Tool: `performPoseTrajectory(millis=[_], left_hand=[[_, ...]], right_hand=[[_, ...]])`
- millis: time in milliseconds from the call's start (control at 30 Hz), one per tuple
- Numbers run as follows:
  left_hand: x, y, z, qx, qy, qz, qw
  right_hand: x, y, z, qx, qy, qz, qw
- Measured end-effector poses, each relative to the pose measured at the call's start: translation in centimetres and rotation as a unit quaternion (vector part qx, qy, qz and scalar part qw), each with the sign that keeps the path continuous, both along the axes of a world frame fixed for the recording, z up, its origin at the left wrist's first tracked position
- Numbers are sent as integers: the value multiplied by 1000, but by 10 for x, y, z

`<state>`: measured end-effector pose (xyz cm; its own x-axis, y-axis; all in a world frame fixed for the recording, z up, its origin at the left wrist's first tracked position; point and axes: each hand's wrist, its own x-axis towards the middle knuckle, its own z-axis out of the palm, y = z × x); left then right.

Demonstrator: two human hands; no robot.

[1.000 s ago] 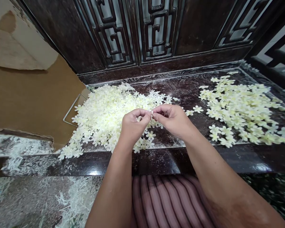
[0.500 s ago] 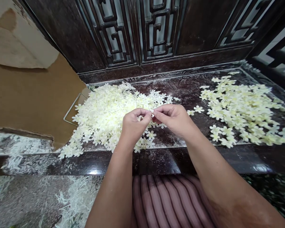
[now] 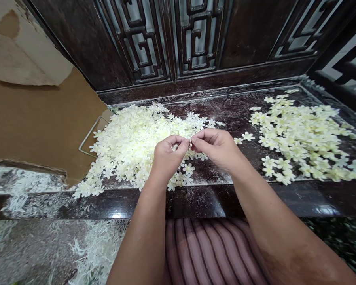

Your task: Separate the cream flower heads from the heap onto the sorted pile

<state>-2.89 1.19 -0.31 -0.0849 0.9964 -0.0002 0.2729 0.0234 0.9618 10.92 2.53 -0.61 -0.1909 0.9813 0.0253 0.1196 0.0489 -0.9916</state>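
My left hand [image 3: 169, 152] and my right hand [image 3: 215, 147] meet at their fingertips, both closed in a pinch. Between them shows a bit of a small white flower [image 3: 190, 140], mostly covered by the fingers. Beneath and behind the left hand spreads a big heap of creamy-white, five-petalled flowers [image 3: 130, 138]. To the right of my right hand lies a second, looser heap of flowers [image 3: 299, 138]. A few single flowers [image 3: 248, 136] rest between the heaps, close to the right wrist.
The heaps lie on a dark wooden bench [image 3: 207, 174] with a carved lattice back [image 3: 169, 39]. A large cardboard sheet [image 3: 41, 126] leans at the left, beside a bent metal handle [image 3: 90, 134]. White shreds [image 3: 97, 249] litter the floor and the bench's left end.
Both hands stay almost in place, with only a slight shift of the fingers at the pinch. The heaps look the same.
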Motion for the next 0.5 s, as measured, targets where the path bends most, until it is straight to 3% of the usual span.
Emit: performPoseTrajectory(millis=[500], left_hand=[[-2,0,-1,-5,-9,-18,1000]], right_hand=[[2,3,-2,-55,60,17,997]])
